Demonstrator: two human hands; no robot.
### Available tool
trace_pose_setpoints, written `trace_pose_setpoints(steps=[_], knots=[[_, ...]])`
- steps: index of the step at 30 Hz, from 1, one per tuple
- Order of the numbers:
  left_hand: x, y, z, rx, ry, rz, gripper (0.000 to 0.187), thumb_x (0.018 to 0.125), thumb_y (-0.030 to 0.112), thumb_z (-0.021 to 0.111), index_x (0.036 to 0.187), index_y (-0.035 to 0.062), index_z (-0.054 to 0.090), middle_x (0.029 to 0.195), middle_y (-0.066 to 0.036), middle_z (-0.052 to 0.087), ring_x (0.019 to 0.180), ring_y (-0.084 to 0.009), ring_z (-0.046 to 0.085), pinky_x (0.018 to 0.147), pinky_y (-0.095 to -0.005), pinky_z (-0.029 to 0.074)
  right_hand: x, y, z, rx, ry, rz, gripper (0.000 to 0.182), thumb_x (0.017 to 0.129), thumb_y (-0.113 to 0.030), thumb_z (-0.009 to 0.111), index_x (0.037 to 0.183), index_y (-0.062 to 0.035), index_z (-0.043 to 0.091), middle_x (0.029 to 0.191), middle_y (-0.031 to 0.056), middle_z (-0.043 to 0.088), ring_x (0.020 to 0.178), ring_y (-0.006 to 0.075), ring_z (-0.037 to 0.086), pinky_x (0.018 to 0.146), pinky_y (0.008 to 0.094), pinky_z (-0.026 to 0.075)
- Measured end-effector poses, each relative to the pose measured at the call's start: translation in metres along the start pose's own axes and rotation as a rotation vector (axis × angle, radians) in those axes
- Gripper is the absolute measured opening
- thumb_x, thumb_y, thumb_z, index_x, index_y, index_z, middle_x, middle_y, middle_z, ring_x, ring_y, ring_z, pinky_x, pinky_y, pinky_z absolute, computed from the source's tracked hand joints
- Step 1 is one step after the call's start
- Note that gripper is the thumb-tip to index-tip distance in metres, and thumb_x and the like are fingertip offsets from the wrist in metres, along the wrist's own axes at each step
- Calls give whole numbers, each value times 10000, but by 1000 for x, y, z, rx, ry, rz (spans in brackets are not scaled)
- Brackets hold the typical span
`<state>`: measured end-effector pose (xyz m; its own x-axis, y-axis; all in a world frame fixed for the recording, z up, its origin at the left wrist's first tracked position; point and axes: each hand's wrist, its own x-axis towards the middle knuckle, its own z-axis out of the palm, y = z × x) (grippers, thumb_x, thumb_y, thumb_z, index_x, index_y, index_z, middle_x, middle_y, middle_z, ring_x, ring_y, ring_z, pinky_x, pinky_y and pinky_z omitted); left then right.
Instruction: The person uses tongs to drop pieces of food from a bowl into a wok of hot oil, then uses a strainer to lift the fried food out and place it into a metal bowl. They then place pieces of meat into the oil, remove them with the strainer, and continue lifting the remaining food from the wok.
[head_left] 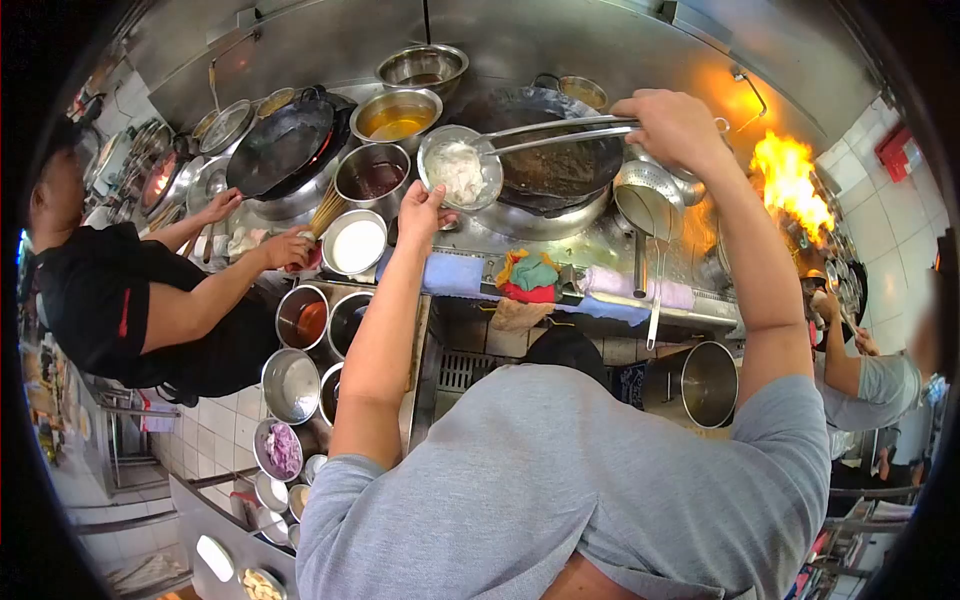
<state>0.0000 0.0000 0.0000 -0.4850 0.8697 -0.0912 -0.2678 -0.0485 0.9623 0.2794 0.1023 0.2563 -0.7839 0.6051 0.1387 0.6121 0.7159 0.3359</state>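
My left hand [423,212] grips the near rim of a small metal bowl [460,168] that holds a pale, whitish food. In my right hand [672,125] are the long handles of metal utensils [560,128], whose far ends reach into the bowl. Just right of the bowl, and partly behind the handles, sits a large dark wok [560,180] with brownish residue inside. A metal bowl of yellow liquid [396,116] stands behind and left of my left hand.
At left a co-worker [170,300] handles a black wok [282,148] and a bamboo whisk. Tall flames [790,185] rise at right near another person [870,385]. A perforated ladle [648,200], folded cloths [453,273] and a pot of white liquid [355,244] are nearby.
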Motion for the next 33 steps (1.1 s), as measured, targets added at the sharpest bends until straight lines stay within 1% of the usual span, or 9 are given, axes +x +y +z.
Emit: trace_pose_setpoints(steps=[9, 13, 17, 19, 20, 23, 26, 30, 33], knots=[[15, -10, 1, -173, 129, -67, 93, 859, 146, 490, 880, 63, 455, 835, -81, 554, 591, -184, 588, 482, -255, 484, -30, 71, 32, 297, 58, 239, 330, 701, -198, 634, 1027, -178, 591, 935, 67, 622, 876, 260, 574, 747, 360, 450], [13, -12, 6, -184, 152, -39, 130, 855, 178, 508, 838, 64, 447, 776, -70, 532, 555, -182, 579, 452, -255, 472, -13, 85, 73, 261, -216, 211, 342, 687, -224, 647, 1018, -154, 600, 959, 98, 614, 891, 257, 578, 759, 360, 453], [13, -11, 7, -182, 113, -61, 134, 855, 191, 509, 833, 75, 445, 762, -64, 531, 540, -174, 576, 435, -251, 467, 14, 75, 121, 30, -284, 214, 330, 684, -229, 639, 992, -115, 609, 961, 117, 609, 906, 262, 575, 764, 366, 455], [13, -7, 6, -175, 145, -82, 133, 851, 192, 512, 827, 77, 449, 753, -58, 535, 534, -166, 574, 428, -251, 467, 19, 60, 114, 64, -200, 390, 326, 691, -228, 624, 989, -98, 601, 965, 128, 604, 913, 272, 570, 761, 387, 455], [13, -6, 6, -148, 143, -65, 127, 850, 181, 511, 816, 75, 451, 742, -54, 540, 529, -153, 570, 427, -246, 463, 13, 59, 108, 77, -50, 279, 315, 700, -214, 616, 999, -116, 591, 945, 123, 605, 900, 283, 570, 746, 395, 459], [12, -13, 6, -90, 130, -48, 118, 846, 159, 509, 794, 69, 454, 719, -47, 550, 519, -128, 561, 423, -235, 456, -6, 23, 49, 102, -4, 101, 311, 708, -192, 611, 1012, -135, 583, 906, 122, 609, 877, 283, 577, 725, 392, 465], [8, -9, 11, 95, 42, 32, 141, 848, 153, 515, 754, 64, 461, 714, -31, 554, 505, -93, 530, 442, -205, 440, -11, 0, 41, 40, 83, 35, 300, 709, -173, 614, 1007, -152, 588, 902, 120, 605, 872, 270, 577, 714, 382, 469], [6, -10, 22, 24, 38, 28, 153, 847, 158, 524, 744, 64, 463, 709, -27, 551, 529, -88, 531, 451, -202, 439, -10, -8, 43, 56, -92, 95, 331, 709, -192, 621, 1036, -171, 578, 961, 101, 594, 907, 250, 566, 724, 383, 470], [8, -14, 20, 18, 81, 14, 148, 848, 156, 525, 748, 66, 465, 703, -21, 546, 545, -88, 531, 459, -202, 441, -20, 5, 50, 138, -50, 119, 345, 712, -197, 620, 1053, -169, 572, 959, 101, 597, 910, 255, 567, 733, 386, 469]])
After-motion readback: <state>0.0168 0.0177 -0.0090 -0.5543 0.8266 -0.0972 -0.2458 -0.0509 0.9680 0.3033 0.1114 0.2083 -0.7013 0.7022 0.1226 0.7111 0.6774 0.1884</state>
